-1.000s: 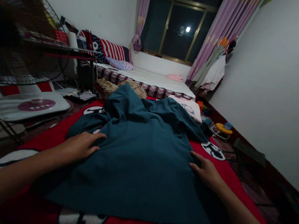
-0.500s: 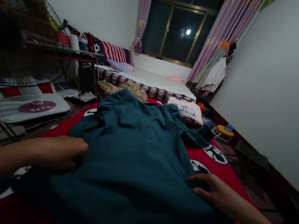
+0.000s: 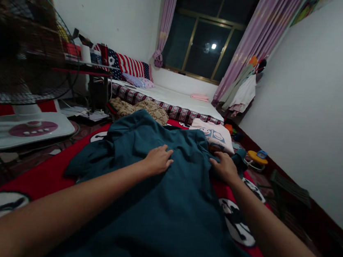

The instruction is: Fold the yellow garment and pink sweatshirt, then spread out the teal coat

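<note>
A dark teal long-sleeved garment (image 3: pixel 162 210) lies spread out over a red blanket (image 3: pixel 39 175) with black-and-white round patterns. My left hand (image 3: pixel 158 160) rests on the garment's upper middle, its fingers stretched out and apart, holding nothing. Beside the right shoulder of the garment, my right hand (image 3: pixel 225 167) touches the cloth where the sleeve begins. Its thumb and forefinger point left with a gap between them. The right sleeve (image 3: pixel 240 157) is partly hidden behind that hand. Past the collar sits a folded pink top (image 3: pixel 214 135) with a smiley print.
A brown patterned cloth (image 3: pixel 151 110) lies beyond the garment. To the left stand a wire-caged fan (image 3: pixel 41 76) and its white base (image 3: pixel 32 127). A bed (image 3: pixel 174 100) is under the window. At right are a yellow stool (image 3: pixel 257 157) and a dark folding stool (image 3: pixel 290 187).
Both hands have moved forward from the garment's lower sides. My left hand has opened from a fist and crossed to the upper middle; my right hand has reached the right sleeve.
</note>
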